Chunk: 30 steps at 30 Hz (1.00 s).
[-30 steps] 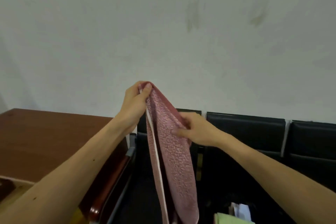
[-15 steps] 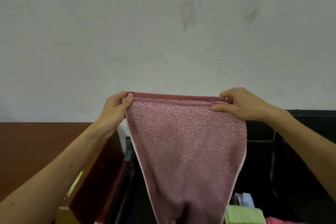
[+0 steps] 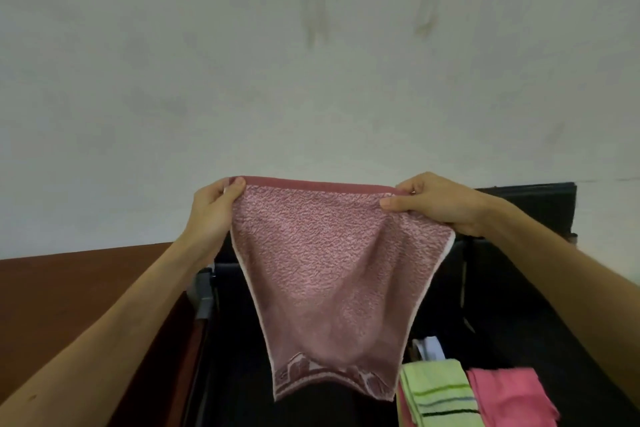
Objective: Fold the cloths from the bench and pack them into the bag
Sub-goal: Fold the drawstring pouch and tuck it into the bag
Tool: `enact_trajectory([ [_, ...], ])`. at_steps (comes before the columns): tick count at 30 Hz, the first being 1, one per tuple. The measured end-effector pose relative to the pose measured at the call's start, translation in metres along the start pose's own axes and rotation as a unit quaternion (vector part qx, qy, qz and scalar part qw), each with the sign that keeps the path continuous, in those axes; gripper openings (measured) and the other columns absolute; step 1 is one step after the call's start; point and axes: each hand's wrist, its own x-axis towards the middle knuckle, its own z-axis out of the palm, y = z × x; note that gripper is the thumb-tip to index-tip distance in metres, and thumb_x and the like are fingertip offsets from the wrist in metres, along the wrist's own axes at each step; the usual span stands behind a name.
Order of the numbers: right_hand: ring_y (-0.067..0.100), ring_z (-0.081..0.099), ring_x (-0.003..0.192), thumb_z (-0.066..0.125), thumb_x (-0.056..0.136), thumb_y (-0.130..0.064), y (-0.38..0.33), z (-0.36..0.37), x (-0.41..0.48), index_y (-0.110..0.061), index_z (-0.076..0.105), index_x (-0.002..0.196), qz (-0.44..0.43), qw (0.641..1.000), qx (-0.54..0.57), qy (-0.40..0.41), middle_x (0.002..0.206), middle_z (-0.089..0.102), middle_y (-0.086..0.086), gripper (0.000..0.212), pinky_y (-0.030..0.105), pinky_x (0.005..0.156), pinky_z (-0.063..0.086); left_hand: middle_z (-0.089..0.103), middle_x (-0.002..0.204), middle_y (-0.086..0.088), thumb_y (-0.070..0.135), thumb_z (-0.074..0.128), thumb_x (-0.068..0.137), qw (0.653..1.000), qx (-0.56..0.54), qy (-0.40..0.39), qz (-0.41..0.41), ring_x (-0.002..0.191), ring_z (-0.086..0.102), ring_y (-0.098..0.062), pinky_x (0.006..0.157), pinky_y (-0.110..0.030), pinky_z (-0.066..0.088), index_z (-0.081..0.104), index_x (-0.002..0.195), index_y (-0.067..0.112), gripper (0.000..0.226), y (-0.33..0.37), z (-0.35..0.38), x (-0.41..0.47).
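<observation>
Left hand [image 3: 211, 215] and right hand [image 3: 438, 204] each pinched a top corner of the dusty-pink terry cloth [image 3: 329, 274], which hung between them, soft, light, limp, best gripped at corners.

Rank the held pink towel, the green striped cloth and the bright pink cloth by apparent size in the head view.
1. pink towel: largest by far, though held nearer the camera.
2 and 3. green striped cloth and bright pink cloth: look alike, both cut off by the frame's bottom edge, so unranked.
</observation>
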Motion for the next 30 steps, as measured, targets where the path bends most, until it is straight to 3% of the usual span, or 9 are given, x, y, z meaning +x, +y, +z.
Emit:
enact_trajectory([
  [3, 0.023, 0.069, 0.076, 0.072, 0.087, -0.026, -0.001, 0.018, 0.006, -0.002, 0.074, 0.094, 0.048, 0.995, 0.087, 0.023, 0.093, 0.075, 0.016, 0.025, 0.032, 0.072, 0.057, 0.058, 0.082, -0.013, 0.020, 0.052, 0.103, 0.998, -0.053, -0.018, -0.002, 0.075, 0.056, -0.019, 0.071, -0.032, 0.043, 0.059, 0.094, -0.016, 0.037, -0.003, 0.012, 0.003],
  [7, 0.024, 0.069, 0.077, 0.073, 0.087, -0.016, -0.009, 0.047, 0.019, 0.002, 0.066, 0.105, 0.071, 0.985, 0.142, 0.065, 0.095, 0.074, 0.016, 0.026, 0.033, 0.072, 0.057, 0.055, 0.067, -0.005, 0.017, 0.054, 0.102, 0.996, -0.063, -0.061, 0.007, 0.065, 0.054, -0.016, 0.067, -0.033, 0.043, 0.052, 0.070, 0.001, 0.035, -0.003, 0.030, -0.001],
  [10, 0.020, 0.070, 0.065, 0.070, 0.088, -0.007, -0.015, 0.066, 0.030, 0.000, 0.062, 0.097, 0.075, 0.977, 0.186, 0.078, 0.081, 0.073, 0.011, 0.014, 0.029, 0.060, 0.058, 0.060, 0.077, -0.018, 0.019, 0.053, 0.102, 0.992, -0.063, -0.100, 0.039, 0.075, 0.059, -0.022, 0.077, -0.041, 0.046, 0.058, 0.092, -0.019, 0.039, -0.003, 0.038, -0.004],
  [12, 0.021, 0.069, 0.066, 0.069, 0.089, -0.005, -0.018, 0.076, 0.038, -0.002, 0.062, 0.094, 0.077, 0.972, 0.199, 0.094, 0.082, 0.072, 0.012, 0.009, 0.030, 0.060, 0.058, 0.067, 0.084, -0.025, 0.019, 0.052, 0.103, 0.990, -0.047, -0.123, 0.057, 0.080, 0.065, -0.023, 0.083, -0.042, 0.050, 0.062, 0.099, -0.016, 0.037, -0.002, 0.044, -0.008],
  [17, 0.025, 0.070, 0.084, 0.064, 0.090, -0.004, -0.022, 0.094, 0.057, 0.003, 0.063, 0.111, 0.098, 0.962, 0.231, 0.110, 0.103, 0.073, 0.018, 0.022, 0.038, 0.080, 0.059, 0.077, 0.085, 0.005, 0.012, 0.054, 0.101, 0.978, 0.004, -0.183, 0.097, 0.083, 0.071, -0.008, 0.074, -0.018, 0.052, 0.075, 0.095, 0.018, 0.023, 0.002, 0.052, -0.022],
  [21, 0.020, 0.069, 0.078, 0.061, 0.093, -0.005, -0.022, 0.102, 0.065, -0.002, 0.061, 0.117, 0.127, 0.941, 0.295, 0.105, 0.104, 0.072, 0.016, 0.025, 0.030, 0.067, 0.058, 0.076, 0.092, 0.000, 0.021, 0.061, 0.098, 0.970, 0.061, -0.186, 0.144, 0.089, 0.072, -0.017, 0.081, -0.038, 0.058, 0.077, 0.101, 0.017, 0.017, -0.010, 0.045, -0.020],
  [23, 0.018, 0.068, 0.079, 0.060, 0.093, -0.006, -0.024, 0.104, 0.067, -0.003, 0.060, 0.114, 0.144, 0.930, 0.322, 0.099, 0.102, 0.068, 0.014, 0.021, 0.030, 0.067, 0.060, 0.072, 0.094, 0.005, 0.038, 0.066, 0.091, 0.964, 0.107, -0.177, 0.168, 0.090, 0.069, -0.015, 0.080, -0.043, 0.058, 0.077, 0.104, 0.019, 0.025, -0.014, 0.041, -0.019],
  [25, 0.019, 0.067, 0.081, 0.059, 0.094, -0.007, -0.027, 0.105, 0.068, -0.006, 0.060, 0.102, 0.150, 0.923, 0.342, 0.092, 0.101, 0.065, 0.014, 0.009, 0.030, 0.068, 0.059, 0.066, 0.097, 0.014, 0.052, 0.069, 0.079, 0.956, 0.131, -0.191, 0.182, 0.092, 0.065, -0.012, 0.073, -0.036, 0.059, 0.075, 0.109, 0.023, 0.042, -0.015, 0.036, -0.021],
  [30, 0.017, 0.070, 0.068, 0.051, 0.099, -0.011, -0.026, 0.101, 0.072, -0.007, 0.063, 0.086, 0.150, 0.912, 0.374, 0.078, 0.085, 0.066, 0.011, 0.019, 0.031, 0.071, 0.060, 0.057, 0.107, 0.017, 0.049, 0.085, 0.062, 0.939, 0.171, -0.220, 0.202, 0.101, 0.060, -0.008, 0.072, -0.025, 0.058, 0.069, 0.121, 0.024, 0.066, -0.022, 0.030, -0.017],
])
